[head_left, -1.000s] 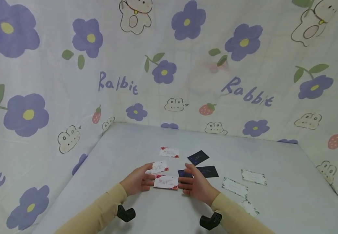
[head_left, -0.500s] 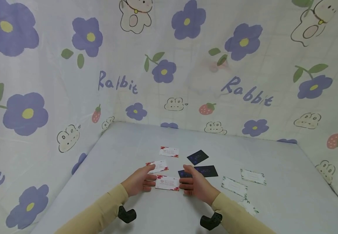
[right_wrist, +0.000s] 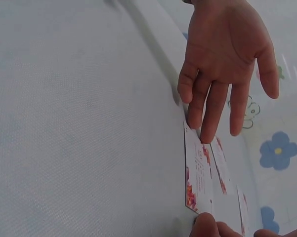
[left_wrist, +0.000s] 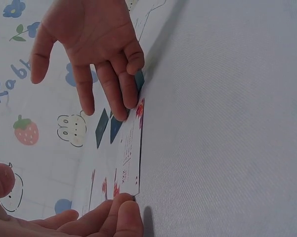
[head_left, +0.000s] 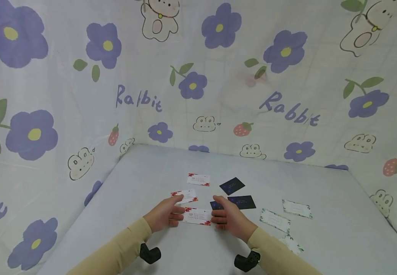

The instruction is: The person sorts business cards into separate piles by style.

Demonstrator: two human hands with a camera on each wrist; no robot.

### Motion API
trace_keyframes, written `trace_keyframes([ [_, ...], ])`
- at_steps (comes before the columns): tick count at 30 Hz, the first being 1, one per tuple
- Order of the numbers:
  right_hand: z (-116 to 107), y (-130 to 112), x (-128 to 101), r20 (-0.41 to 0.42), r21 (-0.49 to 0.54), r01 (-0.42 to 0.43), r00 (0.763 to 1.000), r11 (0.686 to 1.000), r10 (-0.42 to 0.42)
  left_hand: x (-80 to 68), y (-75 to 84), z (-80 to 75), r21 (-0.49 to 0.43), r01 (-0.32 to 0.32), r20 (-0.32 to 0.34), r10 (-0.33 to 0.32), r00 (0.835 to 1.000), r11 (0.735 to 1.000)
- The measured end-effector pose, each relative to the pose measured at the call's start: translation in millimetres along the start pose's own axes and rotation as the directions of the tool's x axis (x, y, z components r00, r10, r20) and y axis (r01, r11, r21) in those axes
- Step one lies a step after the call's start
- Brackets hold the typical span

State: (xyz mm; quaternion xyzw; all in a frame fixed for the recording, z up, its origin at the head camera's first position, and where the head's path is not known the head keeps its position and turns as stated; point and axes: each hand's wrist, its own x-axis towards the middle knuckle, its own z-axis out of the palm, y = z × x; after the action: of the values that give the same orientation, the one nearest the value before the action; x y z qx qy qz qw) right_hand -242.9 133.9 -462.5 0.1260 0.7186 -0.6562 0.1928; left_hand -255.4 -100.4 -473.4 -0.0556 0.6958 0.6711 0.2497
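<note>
Both forearms in tan sleeves reach forward and angle inward, so the hands face each other close together. The left hand [head_left: 164,215] and right hand [head_left: 227,218] lie low, fingers nearly straight and slightly spread, fingertips pointing toward one another.

Left hand [head_left: 164,217] and right hand [head_left: 228,218] flank a card [head_left: 197,216].

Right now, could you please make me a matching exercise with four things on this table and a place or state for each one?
Things:
1. red-flowered card
2. dark blue card
3. green-edged card
4. left hand

Places or states:
A. lies far to the right, away from both hands
B. fingers straight, touching one end of a card
C. between the fingertips of both hands
D. lies behind the right hand, untouched

Pairs: 1-C, 2-D, 3-A, 4-B
</note>
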Motion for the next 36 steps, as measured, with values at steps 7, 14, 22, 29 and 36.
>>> trace_keyframes([
  [7,-2,0,0,-0.016,0.011,-0.003,1.000,1.000,0.003,-0.7,0.9,0.7,-0.003,0.003,0.000,-0.003,1.000,1.000],
  [14,-4,-1,-1,0.003,0.031,0.009,1.000,0.999,-0.009,1.8,1.3,-2.0,-0.009,0.004,-0.016,-0.005,1.000,1.000],
  [22,-35,2,-19,0.002,0.077,0.055,0.998,0.995,-0.055,-8.7,5.2,-11.2,0.092,-0.083,-0.057,0.089,0.994,0.992],
  [29,-90,8,-34,-0.022,0.076,0.035,0.999,0.997,-0.033,-21.6,8.0,-31.4,0.126,-0.119,-0.081,0.130,0.988,0.985],
  [36,-146,16,-51,-0.023,0.045,0.032,0.999,0.998,-0.031,-25.3,8.9,-52.7,0.080,-0.120,-0.091,0.127,0.988,0.990],
])
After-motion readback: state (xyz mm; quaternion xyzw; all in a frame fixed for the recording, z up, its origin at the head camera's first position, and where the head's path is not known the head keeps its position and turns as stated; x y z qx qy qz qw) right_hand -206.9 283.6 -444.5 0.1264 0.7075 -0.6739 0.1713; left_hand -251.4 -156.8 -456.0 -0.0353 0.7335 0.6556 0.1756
